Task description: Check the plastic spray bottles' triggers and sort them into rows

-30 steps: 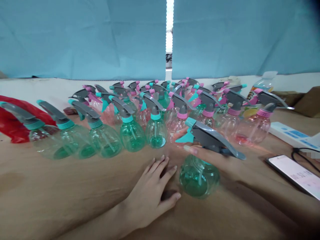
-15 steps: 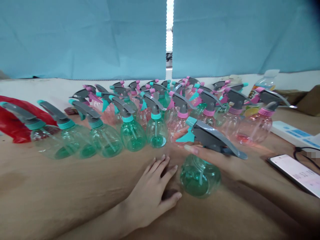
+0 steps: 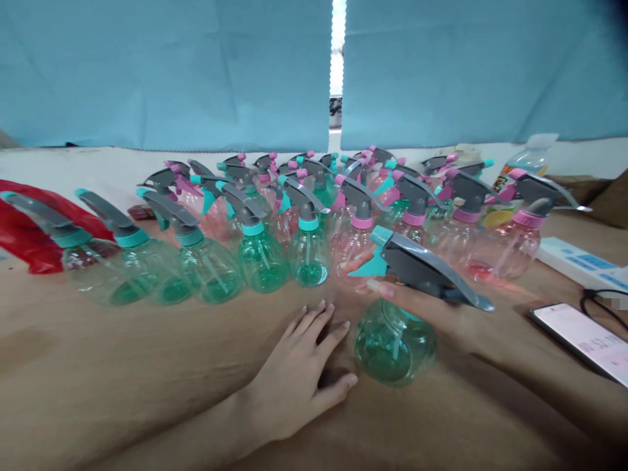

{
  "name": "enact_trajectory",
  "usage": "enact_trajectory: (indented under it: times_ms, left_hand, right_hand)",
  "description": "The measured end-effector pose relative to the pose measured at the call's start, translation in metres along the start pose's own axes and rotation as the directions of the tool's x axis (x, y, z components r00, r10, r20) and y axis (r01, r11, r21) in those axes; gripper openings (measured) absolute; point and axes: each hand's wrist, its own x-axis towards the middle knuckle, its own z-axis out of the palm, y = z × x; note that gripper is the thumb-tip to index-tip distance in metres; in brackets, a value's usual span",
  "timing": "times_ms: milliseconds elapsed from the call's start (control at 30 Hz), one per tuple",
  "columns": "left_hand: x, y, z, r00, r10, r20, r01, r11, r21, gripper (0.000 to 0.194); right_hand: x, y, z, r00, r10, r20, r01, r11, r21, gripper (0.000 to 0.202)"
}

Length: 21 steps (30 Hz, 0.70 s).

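A clear green spray bottle [image 3: 395, 347] with a grey and turquoise trigger head stands at the front, right of the middle. My right hand [image 3: 422, 304] is wrapped round its neck, just under the head; part of the fingers is hidden behind the bottle. On the brown tabletop [image 3: 147, 379], to the left of this bottle, my left hand [image 3: 304, 366] lies flat with its fingers spread and holds nothing. Behind both hands stand several more spray bottles, among them a green one [image 3: 262, 261] with a turquoise collar and a pink one [image 3: 507, 245] with a pink collar.
A red plastic bag [image 3: 44, 248] lies at the left edge. At the right are a phone [image 3: 583, 333], a white power strip [image 3: 574, 258] with a black cable, and a larger clear bottle [image 3: 532, 154] behind. Blue cloth [image 3: 171, 72] hangs at the back.
The view has shifted slightly, so most things sit a little higher and further right. Both hands keep the same pose, the right one still round the bottle's neck.
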Motion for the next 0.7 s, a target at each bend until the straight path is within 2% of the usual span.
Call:
enact_trajectory:
  times_ms: [267,400,467,533,700]
  left_hand:
    - [0.0,-0.001,0.0,1.0,0.001,-0.003,-0.001,1.0,-0.002,0.058]
    - [0.0,-0.001,-0.001,1.0,0.0,0.008,0.0,1.0,-0.007,0.057]
    - [0.0,-0.001,-0.001,1.0,0.004,0.015,-0.004,1.0,-0.006,0.058]
    - [0.0,-0.001,0.0,1.0,0.009,0.02,-0.009,1.0,-0.004,0.058]
    - [-0.002,-0.003,0.002,1.0,0.005,0.009,-0.005,1.0,0.008,0.058]
  right_hand:
    - [0.0,-0.001,-0.001,0.999,0.052,-0.013,-0.051,0.996,0.071,0.019]
    - [-0.002,-0.002,0.0,0.992,0.117,0.046,-0.12,0.988,0.092,0.026]
    - [-0.002,-0.004,0.0,0.992,0.122,0.042,-0.125,0.99,0.067,0.028]
    - [-0.003,-0.006,0.0,0.994,0.112,-0.008,-0.112,0.994,0.018,0.027]
    - [-0.003,-0.012,-0.001,0.996,0.025,-0.083,-0.038,0.988,-0.151,0.015]
